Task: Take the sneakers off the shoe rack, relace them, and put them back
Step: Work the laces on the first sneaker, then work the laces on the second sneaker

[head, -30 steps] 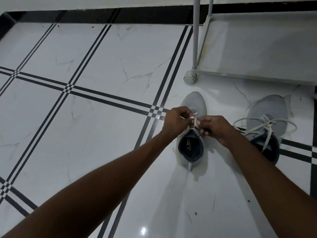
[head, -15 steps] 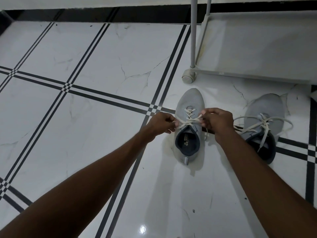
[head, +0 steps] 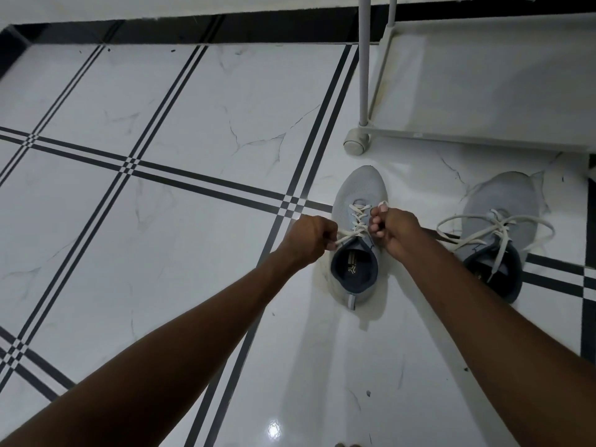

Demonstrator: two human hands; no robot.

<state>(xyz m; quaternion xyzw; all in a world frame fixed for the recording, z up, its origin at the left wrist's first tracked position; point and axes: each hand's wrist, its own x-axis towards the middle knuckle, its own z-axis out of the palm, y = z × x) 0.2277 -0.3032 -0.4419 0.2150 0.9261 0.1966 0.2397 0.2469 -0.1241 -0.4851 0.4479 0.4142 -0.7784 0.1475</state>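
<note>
Two grey sneakers stand on the tiled floor, toes pointing away from me. The left sneaker (head: 358, 195) has a white lace (head: 358, 217) crossed over its tongue. My left hand (head: 309, 237) is closed on one lace end, which runs taut to the shoe's left side. My right hand (head: 393, 230) is closed on the other lace end at the shoe's right side. The right sneaker (head: 503, 201) sits apart at the right, with its white lace (head: 496, 227) lying in loose loops over it.
A white shoe rack (head: 451, 137) on a castor wheel (head: 356, 145) stands just beyond the sneakers, with two upright poles (head: 363, 59). The floor is glossy white marble tile with black stripes (head: 206, 185). A black skirting band runs along the far wall.
My hands were together over the tongue, then drew apart sideways, pulling the lace taut. The left hand has since stayed out while the right stays close to the shoe.
</note>
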